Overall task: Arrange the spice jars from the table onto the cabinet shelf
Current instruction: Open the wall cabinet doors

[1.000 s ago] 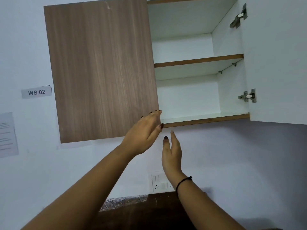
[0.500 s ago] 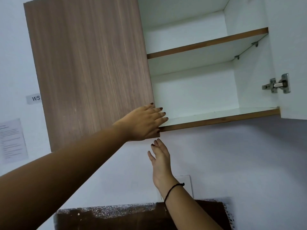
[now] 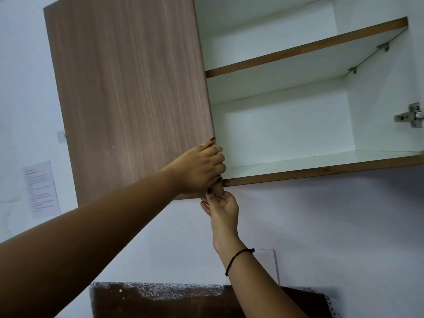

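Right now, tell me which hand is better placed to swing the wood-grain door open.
Left. The left hand curls its fingers round the free edge of the wood-grain door near the bottom corner. The right hand sits under that corner, its hold unclear.

Arms raised, left hand (image 3: 199, 172) touching right hand (image 3: 222, 208), fingers (image 3: 218, 158) curled
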Available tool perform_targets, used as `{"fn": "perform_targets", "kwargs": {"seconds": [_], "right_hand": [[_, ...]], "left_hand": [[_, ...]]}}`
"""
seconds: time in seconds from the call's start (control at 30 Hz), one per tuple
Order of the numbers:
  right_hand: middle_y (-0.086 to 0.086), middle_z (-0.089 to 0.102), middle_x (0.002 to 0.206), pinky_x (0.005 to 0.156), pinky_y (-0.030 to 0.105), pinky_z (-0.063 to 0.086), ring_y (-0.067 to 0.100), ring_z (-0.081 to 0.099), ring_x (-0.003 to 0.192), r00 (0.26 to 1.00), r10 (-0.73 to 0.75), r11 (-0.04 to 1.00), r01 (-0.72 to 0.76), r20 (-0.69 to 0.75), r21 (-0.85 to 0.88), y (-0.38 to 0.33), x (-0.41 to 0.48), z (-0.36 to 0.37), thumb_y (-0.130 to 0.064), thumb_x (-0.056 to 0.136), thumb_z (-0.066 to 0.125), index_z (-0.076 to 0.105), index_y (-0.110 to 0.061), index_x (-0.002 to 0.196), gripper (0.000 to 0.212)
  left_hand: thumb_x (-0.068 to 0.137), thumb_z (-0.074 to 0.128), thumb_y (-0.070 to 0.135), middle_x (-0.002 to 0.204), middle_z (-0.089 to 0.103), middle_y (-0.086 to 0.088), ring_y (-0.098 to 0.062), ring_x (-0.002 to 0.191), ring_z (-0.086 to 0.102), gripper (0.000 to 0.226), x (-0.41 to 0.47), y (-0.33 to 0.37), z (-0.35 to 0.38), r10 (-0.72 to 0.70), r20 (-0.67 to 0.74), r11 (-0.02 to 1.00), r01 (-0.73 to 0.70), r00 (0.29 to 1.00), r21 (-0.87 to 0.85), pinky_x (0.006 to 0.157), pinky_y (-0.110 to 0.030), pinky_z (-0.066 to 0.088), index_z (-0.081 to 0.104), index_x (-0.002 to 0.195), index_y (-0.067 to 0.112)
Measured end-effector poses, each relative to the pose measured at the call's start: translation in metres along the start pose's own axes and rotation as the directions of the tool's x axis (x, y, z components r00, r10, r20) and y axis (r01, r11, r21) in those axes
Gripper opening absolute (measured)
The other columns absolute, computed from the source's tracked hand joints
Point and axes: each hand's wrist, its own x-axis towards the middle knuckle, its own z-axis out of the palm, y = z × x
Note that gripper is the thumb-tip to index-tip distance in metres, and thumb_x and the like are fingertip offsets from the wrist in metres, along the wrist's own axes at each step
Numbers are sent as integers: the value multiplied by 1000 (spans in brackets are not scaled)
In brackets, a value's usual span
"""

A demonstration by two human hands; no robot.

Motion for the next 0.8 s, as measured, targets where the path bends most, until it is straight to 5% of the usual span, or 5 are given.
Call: {"fn": "perform_targets", "kwargs": {"seconds": [0.2, 0.53, 0.8], "right_hand": [[8, 72, 103, 85, 34, 59, 22, 71, 97, 987, -159, 987, 160, 37, -13, 12, -10, 5, -14, 93, 65, 53, -3, 103, 20], [6, 71, 96, 70, 38, 61, 26, 71, 95, 959, -271, 956, 278, 84, -95, 6, -59, 18, -12, 91, 68, 51, -20, 89, 20], [-5, 68, 80, 68, 39, 62, 9, 66, 78, 929, -357, 897, 369, 93, -245, -6, -125, 45, -10, 88, 72, 49, -20, 82, 26]], "left_hand": [[104, 28, 35, 119, 59, -11, -33, 126, 47, 42, -13, 9, -5, -45, -82, 999, 44, 996, -23, 122, -48, 16, 60, 117, 11], [105, 26, 31, 122, 60, -15, -35, 126, 49, 46, -59, 14, -49, -75, -129, 997, 69, 989, -44, 122, -47, 16, 62, 119, 7], [104, 35, 32, 121, 61, -11, -33, 126, 50, 38, -119, 16, -102, -129, -177, 982, 101, 976, -158, 115, -44, 32, 64, 115, 10]]}}
